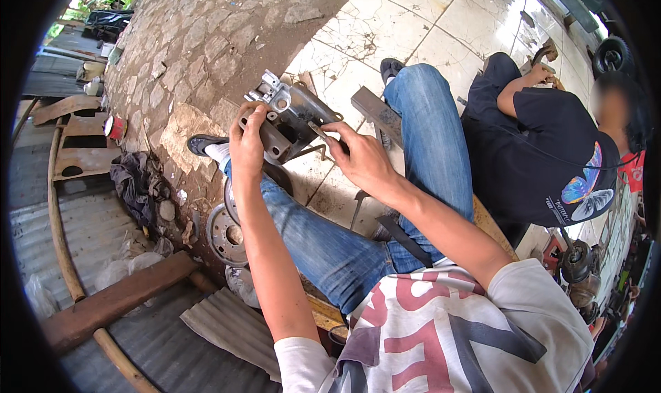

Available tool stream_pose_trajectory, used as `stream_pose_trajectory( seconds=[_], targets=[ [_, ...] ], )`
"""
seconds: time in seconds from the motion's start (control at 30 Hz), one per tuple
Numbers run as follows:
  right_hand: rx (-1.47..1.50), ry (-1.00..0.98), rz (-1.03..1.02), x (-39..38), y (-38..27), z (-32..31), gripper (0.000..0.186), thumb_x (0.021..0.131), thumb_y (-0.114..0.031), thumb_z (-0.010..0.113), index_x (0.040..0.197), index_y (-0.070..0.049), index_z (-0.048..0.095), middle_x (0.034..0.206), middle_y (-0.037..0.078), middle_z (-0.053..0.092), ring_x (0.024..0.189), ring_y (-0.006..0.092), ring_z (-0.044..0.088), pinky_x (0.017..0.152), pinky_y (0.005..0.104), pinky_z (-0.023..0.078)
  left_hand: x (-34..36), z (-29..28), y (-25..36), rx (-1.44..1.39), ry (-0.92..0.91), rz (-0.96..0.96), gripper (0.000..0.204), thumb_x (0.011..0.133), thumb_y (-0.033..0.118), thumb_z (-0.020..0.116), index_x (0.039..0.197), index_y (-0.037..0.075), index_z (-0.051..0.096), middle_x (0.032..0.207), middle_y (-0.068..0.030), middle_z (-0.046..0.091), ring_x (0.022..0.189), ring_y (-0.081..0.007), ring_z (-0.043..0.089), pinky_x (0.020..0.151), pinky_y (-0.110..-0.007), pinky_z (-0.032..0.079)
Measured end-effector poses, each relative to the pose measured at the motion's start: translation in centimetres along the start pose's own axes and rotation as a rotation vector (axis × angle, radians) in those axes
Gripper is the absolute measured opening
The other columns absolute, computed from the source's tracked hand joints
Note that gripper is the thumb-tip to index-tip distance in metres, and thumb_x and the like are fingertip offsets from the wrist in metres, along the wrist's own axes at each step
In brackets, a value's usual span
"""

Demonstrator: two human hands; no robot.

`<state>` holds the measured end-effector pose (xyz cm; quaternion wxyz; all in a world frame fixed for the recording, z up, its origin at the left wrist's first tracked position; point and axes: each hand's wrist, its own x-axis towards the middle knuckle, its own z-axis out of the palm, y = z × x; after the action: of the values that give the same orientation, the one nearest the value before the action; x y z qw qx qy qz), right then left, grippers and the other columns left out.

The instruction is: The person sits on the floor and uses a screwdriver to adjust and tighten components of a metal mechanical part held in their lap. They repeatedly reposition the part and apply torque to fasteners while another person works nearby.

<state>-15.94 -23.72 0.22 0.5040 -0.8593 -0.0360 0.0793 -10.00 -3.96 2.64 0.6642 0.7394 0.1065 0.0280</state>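
My left hand (249, 140) is wrapped around the near left side of a dark metal bracket-like assembly (311, 109), its thumb on top. The assembly has tube-shaped sides and a silver cast piece (273, 89) at its far end. It is held up between my knees, over the floor. My right hand (361, 157) pinches a thin, flat tool (319, 130), whose tip points into the middle of the assembly; its exact kind is unclear. A bent metal rod (315, 150) shows just below the assembly.
A rectangular metal bar (376, 112) lies beside my right knee. Wheel rims (219, 236) stand by my left leg. A hammer-like tool (359, 199) is between my legs. At right, a person in a dark shirt (544, 145) sits close. Corrugated sheets (82, 221) and a wooden beam (120, 300) lie left.
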Motion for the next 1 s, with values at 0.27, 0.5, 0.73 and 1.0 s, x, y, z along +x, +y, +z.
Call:
stream_pose_trajectory(
  seconds=[0.27, 0.5, 0.73, 1.0],
  targets=[
    [0.11, 0.126, -0.066, 0.1, 2.9, 1.8, 0.024, 0.095, -0.016, 0.055, 0.113, -0.001, 0.052, 0.076, 0.017, 0.066, 0.064, 0.0321, 0.065, 0.058, 0.0437, 0.045, -0.4, 2.5, 0.1, -0.262, 0.092, -0.122, 0.025, 0.088, 0.024, 0.063, 0.1, 0.002, 0.063, 0.09, -0.0043, 0.062, 0.081, -0.0139, 0.059, 0.072, -0.027, 0.048],
    [0.113, 0.002, 0.06, -0.2, 0.9, 0.6, 0.025, 0.094, -0.008, 0.052, 0.118, -0.002, 0.046, 0.076, 0.021, 0.064, 0.068, 0.0378, 0.065, 0.06, 0.0465, 0.048, -0.4, 3.7, -0.9, -0.359, 0.084, -0.081, 0.025, 0.088, 0.022, 0.06, 0.098, 0.0, 0.063, 0.086, -0.0036, 0.06, 0.075, -0.0127, 0.059, 0.063, -0.027, 0.048],
    [0.152, 0.114, -0.042, -0.2, 1.5, 1.0, 0.028, 0.093, -0.005, 0.052, 0.121, -0.007, 0.049, 0.093, 0.018, 0.065, 0.077, 0.036, 0.065, 0.066, 0.044, 0.05, 0.0, 3.5, -1.2, -0.51, 0.075, -0.022, 0.024, 0.089, 0.018, 0.058, 0.102, -0.001, 0.063, 0.089, -0.005, 0.062, 0.079, -0.014, 0.06, 0.072, -0.028, 0.049],
    [0.224, 0.165, -0.132, 0.2, 1.7, 1.7, 0.029, 0.091, -0.005, 0.054, 0.12, -0.008, 0.051, 0.1, 0.018, 0.064, 0.086, 0.0371, 0.064, 0.07, 0.0436, 0.051, 0.7, 1.9, -3.3, -0.5, -0.032, 0.157, 0.023, 0.089, 0.023, 0.053, 0.096, 0.001, 0.055, 0.104, -0.0114, 0.056, 0.096, -0.0216, 0.059, 0.083, -0.035, 0.051]
  ],
)
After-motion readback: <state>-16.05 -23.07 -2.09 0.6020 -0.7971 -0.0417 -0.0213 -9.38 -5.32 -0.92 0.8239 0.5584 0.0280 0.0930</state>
